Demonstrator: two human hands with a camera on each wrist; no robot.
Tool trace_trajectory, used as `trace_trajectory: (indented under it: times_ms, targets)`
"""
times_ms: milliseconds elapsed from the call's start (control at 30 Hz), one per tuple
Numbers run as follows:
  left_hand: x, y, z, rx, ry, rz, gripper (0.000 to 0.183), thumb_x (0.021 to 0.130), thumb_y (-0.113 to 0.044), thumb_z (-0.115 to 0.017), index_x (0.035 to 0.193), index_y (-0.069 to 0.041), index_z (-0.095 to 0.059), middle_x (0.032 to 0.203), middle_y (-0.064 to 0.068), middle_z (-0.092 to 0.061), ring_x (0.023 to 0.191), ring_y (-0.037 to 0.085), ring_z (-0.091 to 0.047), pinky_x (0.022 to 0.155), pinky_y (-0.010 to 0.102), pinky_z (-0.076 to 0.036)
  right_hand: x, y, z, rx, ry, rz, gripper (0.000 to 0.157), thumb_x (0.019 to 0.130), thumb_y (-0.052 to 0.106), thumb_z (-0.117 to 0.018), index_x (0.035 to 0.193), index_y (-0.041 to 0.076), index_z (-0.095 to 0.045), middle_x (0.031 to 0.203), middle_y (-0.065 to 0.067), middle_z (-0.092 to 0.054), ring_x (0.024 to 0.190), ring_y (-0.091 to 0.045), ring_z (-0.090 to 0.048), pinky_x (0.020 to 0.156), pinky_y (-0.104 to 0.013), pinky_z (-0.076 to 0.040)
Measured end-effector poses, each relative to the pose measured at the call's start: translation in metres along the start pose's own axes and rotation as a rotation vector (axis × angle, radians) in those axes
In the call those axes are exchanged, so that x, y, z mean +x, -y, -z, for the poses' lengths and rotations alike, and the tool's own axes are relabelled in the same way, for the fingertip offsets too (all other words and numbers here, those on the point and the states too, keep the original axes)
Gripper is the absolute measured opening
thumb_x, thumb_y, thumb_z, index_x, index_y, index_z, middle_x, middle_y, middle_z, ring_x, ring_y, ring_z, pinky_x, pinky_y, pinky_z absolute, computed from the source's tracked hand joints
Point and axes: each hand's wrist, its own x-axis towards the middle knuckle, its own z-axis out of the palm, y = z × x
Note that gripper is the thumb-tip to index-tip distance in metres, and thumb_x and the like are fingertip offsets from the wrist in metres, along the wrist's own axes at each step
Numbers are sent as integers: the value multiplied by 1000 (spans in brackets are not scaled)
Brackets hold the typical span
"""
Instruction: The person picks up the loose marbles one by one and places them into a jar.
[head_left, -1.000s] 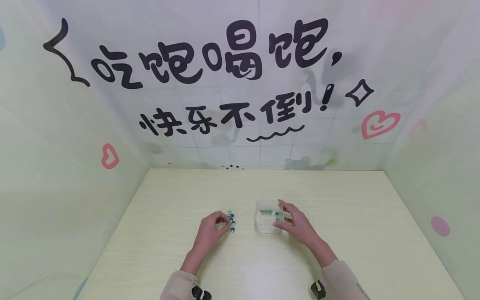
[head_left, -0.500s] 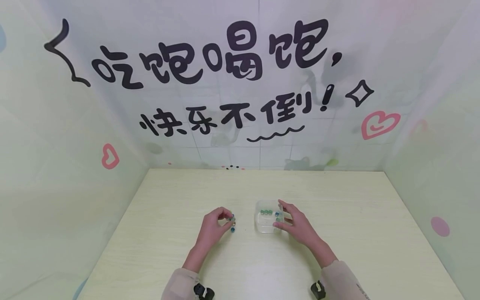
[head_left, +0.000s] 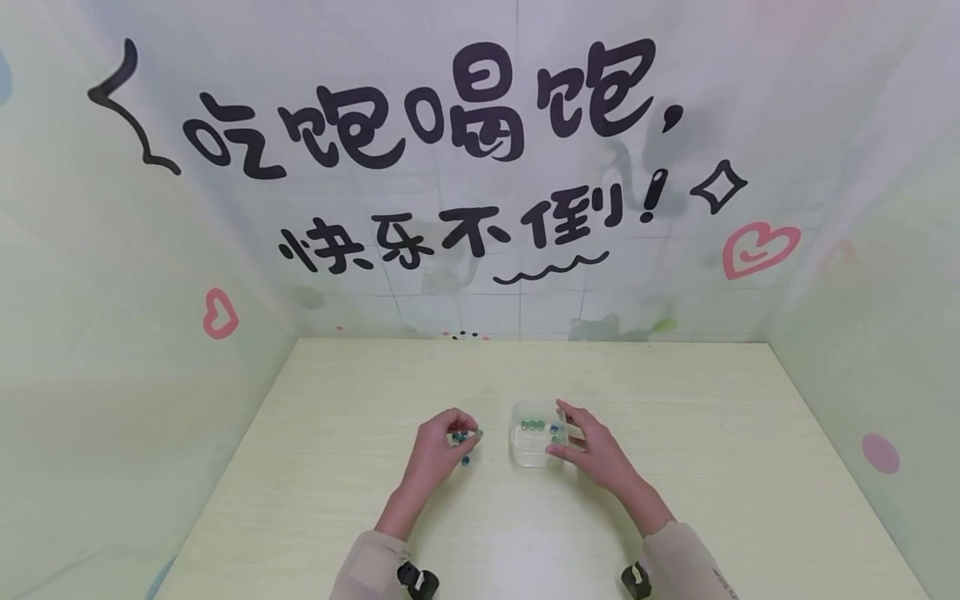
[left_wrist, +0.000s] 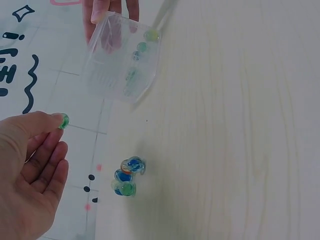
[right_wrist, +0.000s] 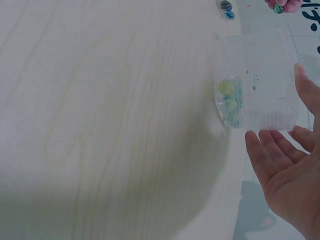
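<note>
Between thumb and forefinger my left hand (head_left: 435,452) pinches a green marble (left_wrist: 64,121), raised above the table. Below that hand lies a small cluster of blue, green and orange-tinted glass marbles (left_wrist: 123,176), partly hidden by it in the head view. To its right stands a clear plastic box (head_left: 529,457), open at the top. Several green, yellowish and blue marbles (right_wrist: 230,102) lie inside on its bottom. My right hand (head_left: 600,450) holds the box from the right side, thumb and fingers spread around its wall.
A pale wood-grain table (head_left: 675,400) carries everything. Behind it rises a light printed backdrop (head_left: 480,308) with large black lettering, and similar panels stand at the left and right. A black strap device (head_left: 417,581) sits at the left wrist.
My left hand has picked the green marble out of the cluster and moved it slightly to the right, towards the box. The right hand and the box have stayed in place.
</note>
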Motion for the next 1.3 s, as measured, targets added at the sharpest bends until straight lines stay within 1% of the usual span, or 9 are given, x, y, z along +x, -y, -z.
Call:
trace_trajectory:
  times_ms: [100,233,533,633,800,867,1033,1233,1300]
  targets:
    - [2,-5,-2,-11,5,1,12,86,-7,-76,94,-12,-69,95,5,-71,99,29,-67,94,48,-57,0,0,0,3,-1,1,78,90,22,-74,152,-1,-33,149,-27,-43,138,-45,-43,108,-51,-49]
    - [4,-11,-5,-21,11,-17,12,86,-7,-75,95,-11,-69,96,6,-71,100,31,-67,94,49,-56,-1,0,0,8,-2,4,77,90,22,-74,152,-1,-33,149,-27,-43,138,-45,-43,107,-51,-49]
    - [8,-20,-13,-48,19,-67,11,86,-6,-75,94,-10,-69,96,6,-72,98,30,-67,94,51,-56,-1,0,0,15,-4,-3,77,90,21,-73,152,0,-33,150,-27,-42,138,-45,-42,107,-52,-49]
    - [9,-24,-16,-49,30,-67,11,86,-7,-75,95,-10,-69,96,6,-72,98,30,-67,95,51,-56,-1,0,0,13,-8,-7,76,90,20,-73,152,0,-33,150,-27,-42,138,-45,-43,107,-52,-49]
    - [10,-27,-21,-33,48,-57,11,87,-8,-75,95,-11,-69,97,4,-71,98,25,-67,96,46,-56,0,1,-1,7,-16,-15,78,89,21,-75,152,1,-34,149,-25,-44,137,-43,-45,107,-50,-49]
    - [10,-28,-24,-24,53,-66,11,87,-8,-75,95,-11,-69,97,4,-71,98,23,-67,95,46,-56,0,1,-1,5,-15,-19,78,89,21,-75,152,2,-33,149,-24,-44,137,-42,-45,107,-50,-49]
    - [10,-31,-30,-25,65,-95,11,86,-7,-75,95,-10,-69,97,5,-71,98,27,-67,94,50,-56,0,1,-2,17,-15,-27,78,89,21,-75,153,2,-34,149,-24,-44,137,-42,-45,107,-51,-49]
    - [11,-34,-36,4,81,-86,12,87,-10,-75,98,-12,-69,100,3,-71,100,23,-67,95,46,-57,1,0,-2,9,-17,-27,79,89,22,-75,152,2,-34,148,-24,-45,137,-41,-46,107,-50,-50]
    - [11,-34,-37,12,79,-88,12,88,-10,-75,98,-13,-69,100,3,-71,100,24,-67,95,46,-57,1,-1,-2,7,-19,-29,79,89,22,-75,152,2,-34,148,-24,-45,137,-41,-46,107,-50,-50]
